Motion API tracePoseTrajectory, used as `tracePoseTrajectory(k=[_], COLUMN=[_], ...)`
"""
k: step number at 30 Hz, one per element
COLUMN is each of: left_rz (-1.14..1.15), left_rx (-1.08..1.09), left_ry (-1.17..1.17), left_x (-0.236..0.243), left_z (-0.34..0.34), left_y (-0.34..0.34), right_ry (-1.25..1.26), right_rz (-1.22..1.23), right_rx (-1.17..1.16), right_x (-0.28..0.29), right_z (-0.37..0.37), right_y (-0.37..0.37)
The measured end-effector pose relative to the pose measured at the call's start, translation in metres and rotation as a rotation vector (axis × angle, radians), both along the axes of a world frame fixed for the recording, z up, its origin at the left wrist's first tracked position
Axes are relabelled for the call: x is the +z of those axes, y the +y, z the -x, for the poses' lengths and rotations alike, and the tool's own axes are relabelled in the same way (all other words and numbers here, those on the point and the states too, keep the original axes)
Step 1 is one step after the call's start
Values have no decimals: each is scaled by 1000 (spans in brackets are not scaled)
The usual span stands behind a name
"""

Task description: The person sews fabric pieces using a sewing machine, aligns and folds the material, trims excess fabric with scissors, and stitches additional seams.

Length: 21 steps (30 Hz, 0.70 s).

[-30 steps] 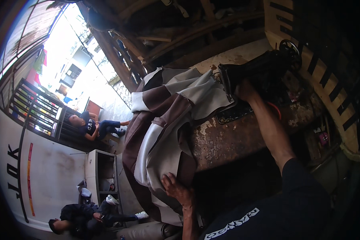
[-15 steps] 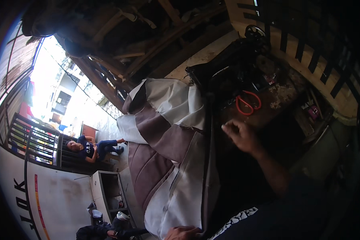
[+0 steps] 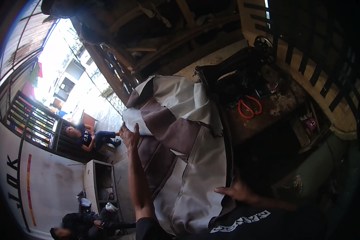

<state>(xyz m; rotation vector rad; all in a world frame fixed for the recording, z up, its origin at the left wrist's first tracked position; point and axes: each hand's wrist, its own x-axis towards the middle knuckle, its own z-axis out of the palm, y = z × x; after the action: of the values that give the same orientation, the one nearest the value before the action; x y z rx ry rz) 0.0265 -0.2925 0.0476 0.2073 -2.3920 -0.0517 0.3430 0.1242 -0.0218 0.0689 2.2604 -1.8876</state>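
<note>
A large stitched seat cover (image 3: 196, 156) in brown and off-white leatherette spreads in front of me. Its upper end lies by a black sewing machine (image 3: 228, 74). At the cover's left edge, my left hand (image 3: 129, 137) has its fingers closed around the pale panel, thumb raised toward the cloth. Low on the right side, my right hand (image 3: 241, 191) grips the near edge, its thumb over the pale surface and its other fingers mostly hidden in shadow. Red-handled scissors (image 3: 250, 108) rest on the worn machine table (image 3: 282, 100), beyond my right hand.
A slatted wooden panel (image 3: 304, 68) borders the right side. Under the table an open drawer (image 3: 308, 128) holds small items. To the left, one person (image 3: 86, 136) sits by a dark railing (image 3: 32, 124); another (image 3: 82, 224) sits near a low cabinet (image 3: 102, 180).
My left hand has moved from the cover's near edge up to its left edge. My right hand has come down from beside the scissors onto the cover. The cover's near part has spread rightward.
</note>
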Motion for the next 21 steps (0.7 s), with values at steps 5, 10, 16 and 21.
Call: tracePoseTrajectory(k=[5, 10, 16, 21], left_rz=[-294, -298, -585, -512], left_rx=[394, 353, 691, 915], left_ry=[-252, -487, -289, -320], left_x=[-76, -72, -72, -176], left_z=[24, -26, -184, -332], left_y=[-17, -84, -135, -202], right_ry=[-697, -733, -306, -583], right_rz=[271, 638, 183, 236], right_rx=[-100, -80, 27, 169], right_x=[-75, -44, -77, -71], right_z=[-15, -12, -34, -18], right_y=[13, 25, 90, 85])
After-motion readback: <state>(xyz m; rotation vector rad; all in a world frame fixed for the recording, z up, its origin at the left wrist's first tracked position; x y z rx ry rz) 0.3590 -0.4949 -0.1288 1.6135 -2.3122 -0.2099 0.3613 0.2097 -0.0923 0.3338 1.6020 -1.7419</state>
